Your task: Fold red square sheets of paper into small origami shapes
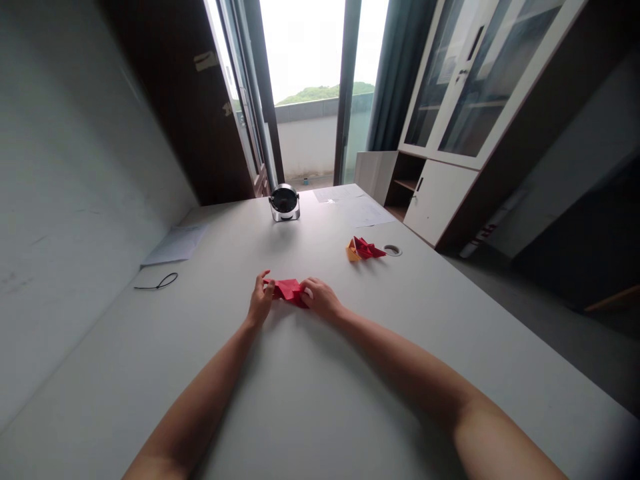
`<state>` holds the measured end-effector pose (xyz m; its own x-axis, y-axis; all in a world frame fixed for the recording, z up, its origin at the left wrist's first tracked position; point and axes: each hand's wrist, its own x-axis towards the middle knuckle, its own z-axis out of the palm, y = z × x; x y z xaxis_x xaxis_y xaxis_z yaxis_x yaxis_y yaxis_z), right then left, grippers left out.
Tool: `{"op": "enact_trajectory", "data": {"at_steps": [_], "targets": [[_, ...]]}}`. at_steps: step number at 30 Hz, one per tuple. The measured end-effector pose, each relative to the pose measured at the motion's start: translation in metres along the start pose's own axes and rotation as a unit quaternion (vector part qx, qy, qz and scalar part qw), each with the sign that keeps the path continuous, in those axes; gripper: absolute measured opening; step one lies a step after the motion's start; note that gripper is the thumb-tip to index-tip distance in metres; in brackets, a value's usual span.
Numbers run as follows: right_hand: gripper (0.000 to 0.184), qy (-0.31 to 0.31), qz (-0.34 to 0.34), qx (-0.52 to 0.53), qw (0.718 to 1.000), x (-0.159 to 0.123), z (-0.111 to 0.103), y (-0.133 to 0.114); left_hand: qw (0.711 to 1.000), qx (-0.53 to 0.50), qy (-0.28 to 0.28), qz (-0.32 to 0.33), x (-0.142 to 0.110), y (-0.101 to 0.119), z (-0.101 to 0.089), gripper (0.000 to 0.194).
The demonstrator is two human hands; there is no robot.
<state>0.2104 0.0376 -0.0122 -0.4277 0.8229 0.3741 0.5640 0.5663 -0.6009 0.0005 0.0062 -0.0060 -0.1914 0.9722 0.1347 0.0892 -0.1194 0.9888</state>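
Note:
A partly folded piece of red paper (288,290) is held between my two hands, just above or on the white table. My left hand (260,300) pinches its left end between thumb and fingers, with the index fingertip raised at the top. At the right end, my right hand (320,298) has its fingers closed on the paper, and part of that edge is hidden behind them. Further off to the right lie folded paper pieces, red ones (367,249) and an orange one (353,252), close together.
A white table (225,400) spans the view. Beside the folded pieces is a round grommet (393,250). A round black-and-silver device on a stand (285,202) is at the back. Paper sheets (175,244) and a black cable tie (163,283) lie left; more sheets (367,210) lie back right.

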Motion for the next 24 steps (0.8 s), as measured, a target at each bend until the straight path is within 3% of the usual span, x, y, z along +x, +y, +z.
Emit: {"op": "enact_trajectory", "data": {"at_steps": [11,20,24], "targets": [[0.006,0.008,0.002,0.004,1.000,-0.0007,-0.0028,0.0006,0.999,-0.001,-0.031,0.014,0.0003,-0.0055,0.0020,0.056],[0.006,0.007,0.013,0.022,1.000,-0.0013,-0.0030,-0.0013,0.999,0.029,0.009,0.014,0.0019,-0.0055,0.0037,0.052],[0.007,0.009,0.016,0.046,0.999,-0.0016,-0.0017,-0.0017,0.999,0.046,-0.002,0.029,0.0027,-0.0084,0.0042,0.041]]}}
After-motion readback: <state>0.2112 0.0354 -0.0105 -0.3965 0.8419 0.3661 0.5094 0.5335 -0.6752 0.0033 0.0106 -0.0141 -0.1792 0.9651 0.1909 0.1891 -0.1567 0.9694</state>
